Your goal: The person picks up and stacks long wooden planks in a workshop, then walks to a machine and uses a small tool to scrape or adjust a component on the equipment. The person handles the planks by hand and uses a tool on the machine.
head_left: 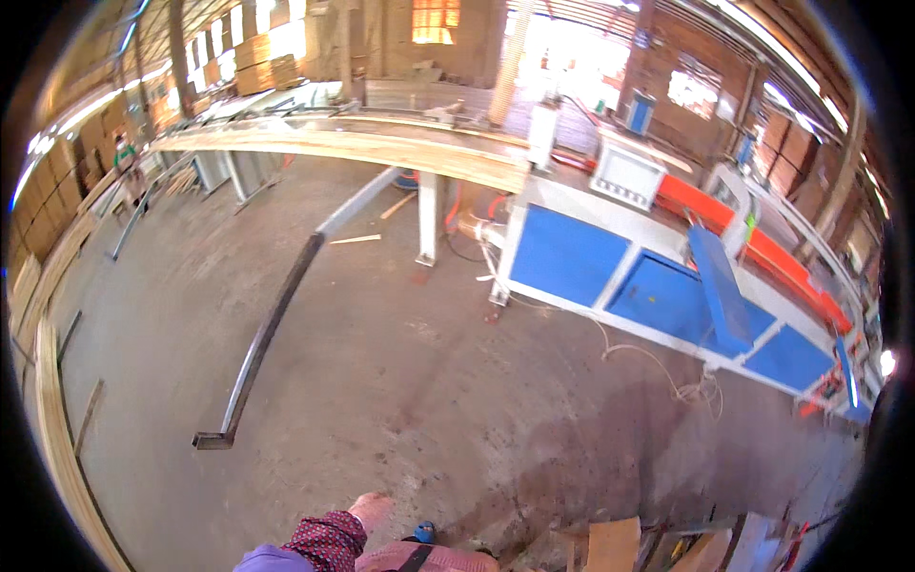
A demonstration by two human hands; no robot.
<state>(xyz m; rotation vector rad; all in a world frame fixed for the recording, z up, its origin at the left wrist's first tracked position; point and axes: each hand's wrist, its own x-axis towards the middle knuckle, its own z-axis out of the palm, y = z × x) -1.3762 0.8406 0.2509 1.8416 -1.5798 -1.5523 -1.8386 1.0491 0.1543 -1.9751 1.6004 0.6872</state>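
Only my left hand (370, 510) shows, low at the bottom edge, coming out of a dark red patterned sleeve (329, 539). It hangs over the bare concrete floor (429, 381), and I see nothing in it; its fingers are too small and blurred to read. My right hand is out of view. The nearest thing is a long dark metal rail (257, 343) lying on the floor ahead and to the left.
A blue and white machine (620, 276) with orange parts runs along the right, with a long bench of pale planks (362, 143) behind it. A loose cable (658, 367) lies by the machine. Wood offcuts (610, 543) sit at bottom right, planks (57, 419) line the left, and a person (124, 162) stands far left.
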